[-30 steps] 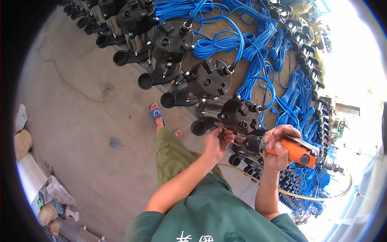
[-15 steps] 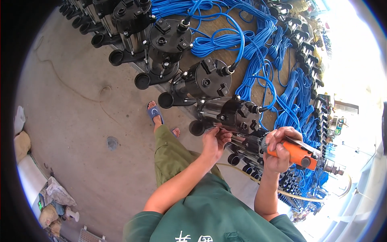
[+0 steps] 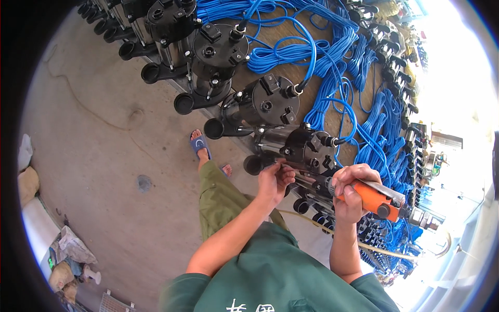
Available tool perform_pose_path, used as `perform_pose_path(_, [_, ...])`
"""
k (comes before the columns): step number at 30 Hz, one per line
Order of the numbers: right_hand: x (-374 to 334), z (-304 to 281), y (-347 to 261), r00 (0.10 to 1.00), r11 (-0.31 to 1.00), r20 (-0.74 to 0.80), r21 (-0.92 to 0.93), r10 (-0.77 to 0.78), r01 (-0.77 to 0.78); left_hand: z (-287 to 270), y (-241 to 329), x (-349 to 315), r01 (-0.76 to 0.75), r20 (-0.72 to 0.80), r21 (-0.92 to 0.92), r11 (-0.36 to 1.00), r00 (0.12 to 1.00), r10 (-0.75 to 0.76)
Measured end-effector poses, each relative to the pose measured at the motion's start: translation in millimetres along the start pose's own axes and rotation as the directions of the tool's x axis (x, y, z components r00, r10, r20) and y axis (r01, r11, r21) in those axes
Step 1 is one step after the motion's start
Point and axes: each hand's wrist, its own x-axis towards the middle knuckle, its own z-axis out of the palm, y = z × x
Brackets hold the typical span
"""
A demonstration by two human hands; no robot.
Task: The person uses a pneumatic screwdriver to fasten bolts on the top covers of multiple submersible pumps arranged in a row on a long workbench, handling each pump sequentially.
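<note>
My right hand [image 3: 353, 193] is wrapped round an orange air-powered screwdriver [image 3: 377, 202], its front end pointing left toward a pump lying partly under it. My left hand [image 3: 275, 183] is closed in a pinch beside that steel-bodied pump [image 3: 304, 178]; what the fingers hold, if anything, is too small to make out. Just beyond both hands leans a submersible pump [image 3: 291, 143] with a black cap, a shiny steel body and a blue cable. A round black outlet [image 3: 253, 165] juts out left of my left fingertips.
More black-capped pumps [image 3: 221, 52] stand in a row along the edge toward the far left. Coiled blue cables [image 3: 288, 54] lie on a brown board behind them. A pale hose [image 3: 384, 254] runs behind my right forearm. Bags [image 3: 75, 247] lie at the lower left.
My right hand and the screwdriver have shifted a little left and down, toward the pump. My left hand has moved slightly left, still pinched.
</note>
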Motion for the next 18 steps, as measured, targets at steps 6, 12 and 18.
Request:
perform_pose_path(6, [0.7, -3.4, 4.7, 0.999, 0.999, 0.011, 0.012, -0.034, 0.034, 16.5, 12.6, -20.9, -0.098, -0.02, 0.33, 0.939, 0.994, 0.111])
perform_pose_path(12, [2.6, 4.4, -7.4, 0.998, 0.999, -0.068, 0.042, 0.019, -0.016, 46.4, 47.0, -53.5, -0.499, 0.758, 0.648, -0.575, 0.349, 0.551])
perform_pose_path(18, [31.3, 41.9, -4.0, 0.984, 0.994, 0.156, 0.084, -0.088, 0.076, 34.4, 57.8, -23.0, -0.614, 0.789, 0.614, -0.496, 0.486, 0.375])
